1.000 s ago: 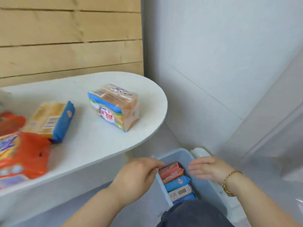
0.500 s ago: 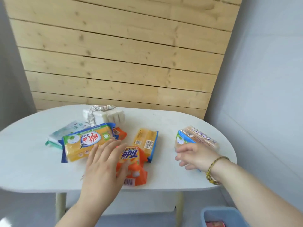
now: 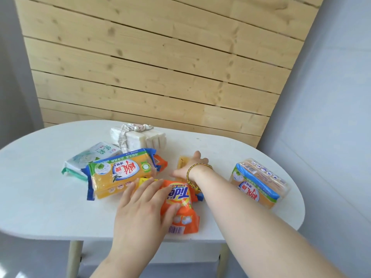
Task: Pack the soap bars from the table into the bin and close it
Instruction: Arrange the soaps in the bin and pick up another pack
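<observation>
Fingers (image 3: 149,187) of left hand (image 3: 140,211) lie flat on orange Tide pack (image 3: 181,199); right hand (image 3: 190,165) covers yellow bar (image 3: 181,161), grip unclear.

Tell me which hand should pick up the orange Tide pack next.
Left. The left hand lies with straight fingers on the orange Tide pack, near the front edge of the table. The right hand reaches farther back, over the small yellow pack, and would probably have to withdraw first.

My right hand (image 3: 190,168) covers most of the small yellow bar (image 3: 182,161), grip unclear. My left hand (image 3: 144,205) hides the left side of the Tide pack (image 3: 181,199). Orange bar (image 3: 162,163) mostly behind the big yellow pack (image 3: 120,175).
</observation>
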The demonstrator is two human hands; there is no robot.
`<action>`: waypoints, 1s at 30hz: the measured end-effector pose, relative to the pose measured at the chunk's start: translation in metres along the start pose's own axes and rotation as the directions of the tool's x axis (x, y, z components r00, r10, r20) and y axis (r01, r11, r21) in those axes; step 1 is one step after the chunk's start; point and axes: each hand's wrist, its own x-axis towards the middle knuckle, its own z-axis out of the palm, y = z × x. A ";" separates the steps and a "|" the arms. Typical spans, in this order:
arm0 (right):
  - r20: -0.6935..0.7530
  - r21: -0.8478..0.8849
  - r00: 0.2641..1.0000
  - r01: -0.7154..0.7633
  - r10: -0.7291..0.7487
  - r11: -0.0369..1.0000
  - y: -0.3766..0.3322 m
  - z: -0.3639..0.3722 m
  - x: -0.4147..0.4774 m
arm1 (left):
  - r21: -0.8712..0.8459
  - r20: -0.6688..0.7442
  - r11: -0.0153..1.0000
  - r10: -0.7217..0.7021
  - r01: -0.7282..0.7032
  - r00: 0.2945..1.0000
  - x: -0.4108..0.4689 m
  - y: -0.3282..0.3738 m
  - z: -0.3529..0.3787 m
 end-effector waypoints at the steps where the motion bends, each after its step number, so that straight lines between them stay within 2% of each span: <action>1: 0.002 -0.016 1.000 0.009 -0.009 1.000 0.001 0.000 0.002 | 0.004 0.010 1.000 0.002 -0.002 1.000 0.000 0.000 0.000; 5: -0.015 -0.079 1.000 0.017 -0.018 0.997 0.012 -0.004 0.004 | 0.010 0.014 1.000 0.015 -0.015 1.000 0.001 -0.001 0.001; 10: -0.083 -0.032 0.995 0.057 -0.059 0.998 0.028 -0.009 -0.001 | -0.016 0.035 1.000 0.004 -0.004 0.999 0.002 0.001 -0.003; 15: -0.087 0.222 0.978 0.203 -0.188 0.954 0.046 -0.029 -0.015 | 0.022 0.015 1.000 0.015 -0.015 1.000 0.000 0.003 -0.002; 18: -0.099 0.311 0.947 0.321 -0.305 0.895 0.059 -0.053 -0.033 | -0.043 -0.023 0.999 -0.016 0.015 1.000 0.001 0.007 -0.004; 21: 0.036 0.401 0.889 0.406 -0.457 0.821 0.079 -0.080 -0.060 | -0.122 -0.124 0.992 0.016 -0.032 0.992 0.002 0.017 -0.009; 24: 0.223 0.439 0.795 0.435 -0.564 0.786 0.105 -0.097 -0.086 | -0.200 -0.185 0.961 0.154 -0.190 0.971 -0.002 0.038 -0.011; 27: 0.373 0.426 0.708 0.443 -0.599 0.789 0.124 -0.102 -0.108 | -0.261 -0.182 0.910 0.282 -0.323 0.942 -0.007 0.058 -0.006; 30: 0.422 0.407 0.679 0.450 -0.600 0.795 0.149 -0.101 -0.120 | -0.303 -0.187 0.851 0.388 -0.429 0.902 -0.012 0.077 -0.003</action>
